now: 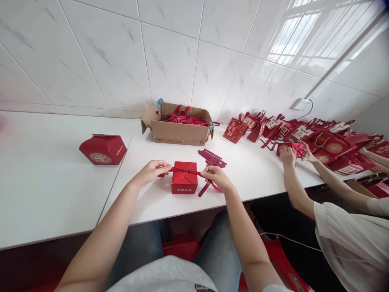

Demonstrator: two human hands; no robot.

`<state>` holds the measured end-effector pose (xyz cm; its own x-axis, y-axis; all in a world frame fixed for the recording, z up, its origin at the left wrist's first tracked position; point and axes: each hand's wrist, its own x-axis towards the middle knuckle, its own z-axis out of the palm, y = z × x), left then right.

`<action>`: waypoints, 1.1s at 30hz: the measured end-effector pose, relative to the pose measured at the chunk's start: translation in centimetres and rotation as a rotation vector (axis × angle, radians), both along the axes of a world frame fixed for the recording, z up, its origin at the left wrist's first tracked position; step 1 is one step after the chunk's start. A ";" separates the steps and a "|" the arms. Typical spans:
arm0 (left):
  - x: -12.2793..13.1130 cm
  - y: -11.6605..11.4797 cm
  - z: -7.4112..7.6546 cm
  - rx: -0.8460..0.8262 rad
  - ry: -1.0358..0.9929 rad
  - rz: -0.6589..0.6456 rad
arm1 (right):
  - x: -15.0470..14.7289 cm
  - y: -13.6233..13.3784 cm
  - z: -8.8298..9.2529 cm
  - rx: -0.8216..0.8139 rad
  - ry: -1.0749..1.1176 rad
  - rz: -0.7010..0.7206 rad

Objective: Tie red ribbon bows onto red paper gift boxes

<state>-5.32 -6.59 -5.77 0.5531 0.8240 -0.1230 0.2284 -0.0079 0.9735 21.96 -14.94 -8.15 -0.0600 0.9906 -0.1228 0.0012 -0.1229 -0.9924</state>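
Note:
A small red gift box [184, 183] with gold lettering stands on the white table [54, 194] in front of me. A dark red ribbon [194, 172] runs across its top. My left hand [151, 172] pinches the ribbon's left end beside the box. My right hand [216, 176] pinches the right end, and the ribbon's loose tail hangs down below it. Both hands are closed on the ribbon, one on each side of the box.
A finished red box [103, 149] sits at left. An open cardboard carton [178, 125] holds red ribbons; loose ribbon strips [212, 157] lie near it. At right a co-worker's hands [296, 155] handle a box among several red gift bags [331, 142].

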 end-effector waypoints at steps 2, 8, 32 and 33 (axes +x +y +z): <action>0.0 0.0 0.0 -0.009 -0.004 0.014 | 1.0 -0.3 0.0 -0.049 -0.014 0.127; 0.1 -0.5 -0.3 0.038 0.021 0.032 | 1.8 -0.9 0.3 0.022 0.164 0.234; 6.4 -1.7 3.1 0.542 0.142 0.074 | -3.1 0.3 2.4 0.103 -0.033 -0.052; 6.4 -1.7 3.2 0.540 0.139 0.071 | -3.2 0.5 2.4 0.104 -0.053 -0.053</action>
<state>1.07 -8.32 -2.61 0.5028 0.8249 0.2585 0.3724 -0.4765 0.7964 18.72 -14.46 -5.73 -0.0030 0.9998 -0.0207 0.0497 -0.0205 -0.9986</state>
